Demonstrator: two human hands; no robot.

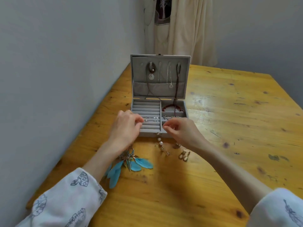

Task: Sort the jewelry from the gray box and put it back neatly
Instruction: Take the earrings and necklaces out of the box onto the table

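- Plainly, the open gray velvet-lined jewelry box [158,102] stands on the yellow wooden table [229,112], far from the person.
- Left hand [127,128] pinches something tiny, too small to identify, over the ring rolls.
- Right hand [182,130] has curled fingertips; whether they hold anything cannot be told.
- Blue feather earrings [131,166] are partly hidden under the left wrist.

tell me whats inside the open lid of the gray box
Four necklaces hang on the lid: a disc pendant, two thin chains, and a dark bead strand trailing down into the base. The lid's pocket hides their lower ends and any contents.
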